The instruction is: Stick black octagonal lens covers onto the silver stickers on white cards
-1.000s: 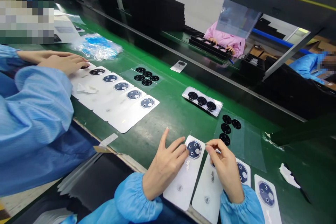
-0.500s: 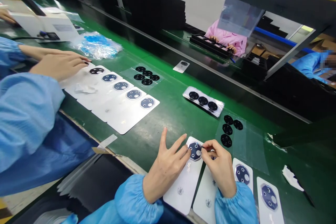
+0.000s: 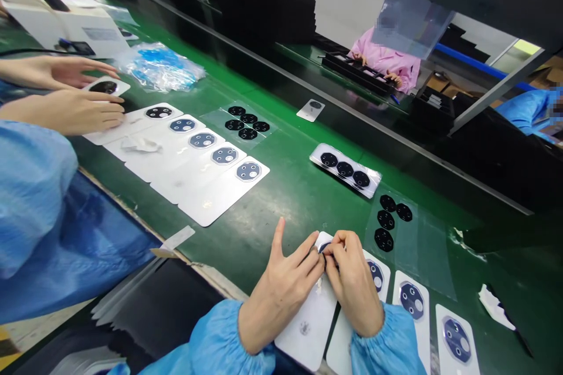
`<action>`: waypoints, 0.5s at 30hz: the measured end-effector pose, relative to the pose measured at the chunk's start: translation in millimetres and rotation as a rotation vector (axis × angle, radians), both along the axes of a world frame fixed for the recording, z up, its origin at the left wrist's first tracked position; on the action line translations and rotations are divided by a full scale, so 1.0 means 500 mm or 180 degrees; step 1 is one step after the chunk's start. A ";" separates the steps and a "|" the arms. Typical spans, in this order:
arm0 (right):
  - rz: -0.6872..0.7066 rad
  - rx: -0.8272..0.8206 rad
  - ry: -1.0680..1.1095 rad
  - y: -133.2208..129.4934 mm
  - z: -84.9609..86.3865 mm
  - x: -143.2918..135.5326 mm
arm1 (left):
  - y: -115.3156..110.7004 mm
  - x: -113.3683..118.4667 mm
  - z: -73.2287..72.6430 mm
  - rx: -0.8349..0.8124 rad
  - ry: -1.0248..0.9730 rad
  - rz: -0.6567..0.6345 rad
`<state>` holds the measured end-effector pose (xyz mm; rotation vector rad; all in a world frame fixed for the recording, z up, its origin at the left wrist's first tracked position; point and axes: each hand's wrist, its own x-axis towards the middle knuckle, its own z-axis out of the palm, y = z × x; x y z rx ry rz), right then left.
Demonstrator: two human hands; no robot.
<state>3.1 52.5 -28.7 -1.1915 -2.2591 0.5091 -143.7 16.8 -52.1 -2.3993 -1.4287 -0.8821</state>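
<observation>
Hands (image 3: 281, 293) (image 3: 352, 287) pressing white phone cover (image 3: 308, 316), no readable writing

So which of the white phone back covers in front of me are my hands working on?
The leftmost back cover of the near row: both the left hand and right hand cover its camera ring; the others lie untouched.

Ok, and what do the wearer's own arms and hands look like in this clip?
Both hands are bare: no gloves, rings or watch visible. The left hand and the right hand each emerge from a light blue smock sleeve. The left sleeve and the right sleeve are loose, thin fabric, gathered at the wrist by an elastic cuff. No markings or logos show on them.
</observation>
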 end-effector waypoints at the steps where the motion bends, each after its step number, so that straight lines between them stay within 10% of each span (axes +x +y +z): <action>1: -0.0003 -0.0014 -0.0034 0.004 0.001 -0.001 | 0.000 0.000 0.001 -0.0002 0.0002 -0.0010; 15: -0.0040 0.0121 -0.0331 -0.005 0.007 0.002 | 0.000 0.002 0.004 0.0000 -0.0023 0.0034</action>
